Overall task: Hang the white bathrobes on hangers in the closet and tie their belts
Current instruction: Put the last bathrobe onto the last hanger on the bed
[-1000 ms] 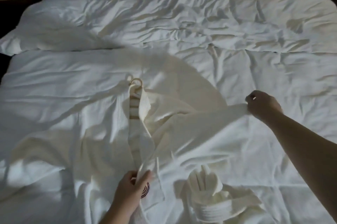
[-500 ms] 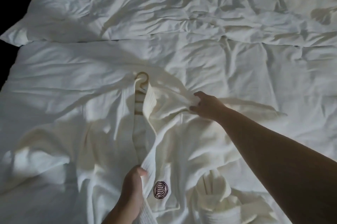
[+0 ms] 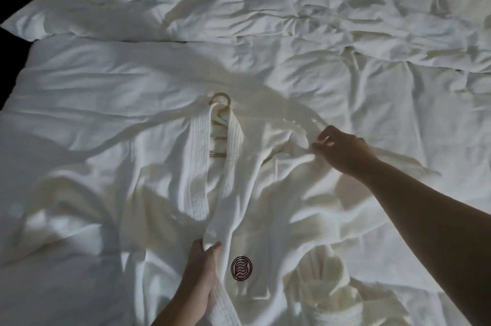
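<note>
Bathrobe (image 3: pixel 239 193) lies on the bed (image 3: pixel 106 86), hanger (image 3: pixel 220 102) beyond your fingers. Your left hand (image 3: pixel 204 267) grips the lapel; your right hand (image 3: pixel 337 147) pinches the shoulder fabric. Seat it squarely over the hanger's arm.

A dimly lit bedroom, likely a hotel room: a wide bed (image 3: pixel 132 81) made up in plain white linen fills the view, its rumpled duvet (image 3: pixel 265 1) folded across the top. Spread on it lies a white bathrobe (image 3: pixel 233 193) on a wooden hanger (image 3: pixel 221 98), a dark round monogram logo (image 3: pixel 241 268) stitched on its chest.
</note>
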### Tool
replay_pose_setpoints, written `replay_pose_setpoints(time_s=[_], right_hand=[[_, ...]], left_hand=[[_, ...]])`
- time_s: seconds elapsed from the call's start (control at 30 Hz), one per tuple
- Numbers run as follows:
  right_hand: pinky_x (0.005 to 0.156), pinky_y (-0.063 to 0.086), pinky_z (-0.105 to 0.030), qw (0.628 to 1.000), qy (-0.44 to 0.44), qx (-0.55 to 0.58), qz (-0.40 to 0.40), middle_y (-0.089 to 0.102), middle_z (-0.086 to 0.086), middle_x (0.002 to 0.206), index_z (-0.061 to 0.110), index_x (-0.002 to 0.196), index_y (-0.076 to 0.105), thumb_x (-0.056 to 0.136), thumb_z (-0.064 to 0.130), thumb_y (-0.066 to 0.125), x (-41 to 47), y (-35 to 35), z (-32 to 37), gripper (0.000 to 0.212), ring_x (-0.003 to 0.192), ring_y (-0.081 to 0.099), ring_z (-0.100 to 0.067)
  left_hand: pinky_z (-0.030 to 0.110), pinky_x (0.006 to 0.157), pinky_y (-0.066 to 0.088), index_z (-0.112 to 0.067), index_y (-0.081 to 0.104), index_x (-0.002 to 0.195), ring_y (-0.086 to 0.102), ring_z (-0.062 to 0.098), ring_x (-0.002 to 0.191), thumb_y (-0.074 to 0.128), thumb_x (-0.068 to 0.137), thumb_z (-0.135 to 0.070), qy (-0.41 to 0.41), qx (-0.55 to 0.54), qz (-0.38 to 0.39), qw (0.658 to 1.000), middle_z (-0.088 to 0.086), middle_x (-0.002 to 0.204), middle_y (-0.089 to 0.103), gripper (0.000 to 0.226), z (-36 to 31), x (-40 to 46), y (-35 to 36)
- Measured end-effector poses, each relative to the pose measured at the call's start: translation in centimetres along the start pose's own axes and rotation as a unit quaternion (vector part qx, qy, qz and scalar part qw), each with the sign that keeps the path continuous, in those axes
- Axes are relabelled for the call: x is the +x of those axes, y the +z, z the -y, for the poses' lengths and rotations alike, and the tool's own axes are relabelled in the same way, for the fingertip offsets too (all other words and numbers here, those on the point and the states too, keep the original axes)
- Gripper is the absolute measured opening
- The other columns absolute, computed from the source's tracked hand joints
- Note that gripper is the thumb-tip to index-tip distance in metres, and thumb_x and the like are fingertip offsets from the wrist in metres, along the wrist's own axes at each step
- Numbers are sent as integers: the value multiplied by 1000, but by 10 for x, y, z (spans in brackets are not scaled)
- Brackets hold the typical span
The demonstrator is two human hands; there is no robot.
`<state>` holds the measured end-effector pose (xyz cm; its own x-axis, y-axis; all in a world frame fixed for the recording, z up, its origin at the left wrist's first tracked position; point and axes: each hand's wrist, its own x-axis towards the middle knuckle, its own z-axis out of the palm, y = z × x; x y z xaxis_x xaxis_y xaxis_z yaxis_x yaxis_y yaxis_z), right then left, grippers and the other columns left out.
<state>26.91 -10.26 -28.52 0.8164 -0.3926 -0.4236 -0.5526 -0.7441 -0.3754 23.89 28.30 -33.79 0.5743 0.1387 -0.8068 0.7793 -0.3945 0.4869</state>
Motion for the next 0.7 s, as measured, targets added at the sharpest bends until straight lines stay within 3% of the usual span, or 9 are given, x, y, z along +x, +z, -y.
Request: replay_pose_setpoints(time_s=[0.07, 0.13, 0.2, 0.3, 0.37, 0.43, 0.53, 0.63, 0.7], right_hand=[[100, 39, -41, 995, 12, -84, 43, 67, 19, 90, 38, 106, 56, 91, 61, 59, -21, 8, -25, 27, 89, 64, -13], [100, 36, -41, 995, 14, -86, 53, 68, 14, 90, 37, 104, 58, 94, 55, 59, -24, 5, -47, 21, 93, 67, -19], [96, 40, -41, 997, 67, -34, -6, 68, 9, 86, 35, 101, 61, 98, 49, 57, -29, -6, -63, 14, 87, 65, -24], [93, 35, -43, 984, 125, -44, -119, 66, 7, 82, 35, 102, 59, 101, 47, 47, -39, -13, -90, 17, 90, 65, -28], [90, 32, -44, 978, 142, -102, -111, 65, 3, 96, 34, 107, 60, 101, 46, 35, -45, -11, -98, 28, 101, 60, -28], [97, 33, -48, 978, 175, -68, -94, 61, -1, 121, 36, 116, 62, 99, 39, 31, -57, -6, -113, 35, 119, 50, -29], [115, 30, -50, 979, 177, 65, -82, 42, 3, 155, 41, 141, 51, 90, 29, 45, -77, -18, -122, 53, 142, 37, -25], [104, 45, -44, 993, 114, 15, 15, 50, -1, 142, 43, 156, 24, 85, 31, 74, -91, -26, -102, 88, 124, 54, -25], [91, 50, -41, 987, 118, -77, 73, 60, -7, 131, 35, 150, 34, 77, 37, 77, -99, -32, -102, 85, 112, 62, -30]], left_hand=[[39, 91, 49, -23, 61, 110, 64, 24, 99, 75, 84, -50, 33, 41, -21, 998, -1, 103, 68, 39, -9, -4, 4], [35, 89, 48, -23, 60, 107, 63, 21, 96, 74, 89, -50, 103, 98, -60, 988, -7, 99, 67, 36, -27, -3, 12], [32, 90, 47, -22, 60, 113, 62, 18, 99, 74, 89, -48, 176, 138, -63, 973, -7, 103, 66, 38, -53, 5, 23], [26, 80, 44, -18, 60, 115, 63, 17, 93, 76, 90, -42, 167, 162, -15, 972, -4, 99, 66, 37, -88, 32, 40], [27, 65, 44, -15, 71, 105, 68, 22, 81, 73, 94, -35, 160, 178, 26, 971, -2, 86, 72, 23, -104, 46, 47], [28, 62, 43, -15, 74, 97, 64, 24, 75, 64, 100, -31, 176, 176, 20, 968, 2, 79, 69, 18, -117, 49, 45], [34, 71, 45, -12, 68, 105, 64, 33, 87, 56, 104, -36, 210, 119, -70, 968, 10, 91, 67, 28, -121, 55, 33], [35, 66, 42, -14, 61, 100, 61, 31, 82, 57, 94, -61, 164, 105, -47, 980, 13, 91, 65, 48, -101, 44, 21], [32, 62, 46, -18, 56, 102, 64, 28, 81, 67, 79, -76, 89, 140, -1, 986, 7, 89, 63, 63, -71, 19, 16]])
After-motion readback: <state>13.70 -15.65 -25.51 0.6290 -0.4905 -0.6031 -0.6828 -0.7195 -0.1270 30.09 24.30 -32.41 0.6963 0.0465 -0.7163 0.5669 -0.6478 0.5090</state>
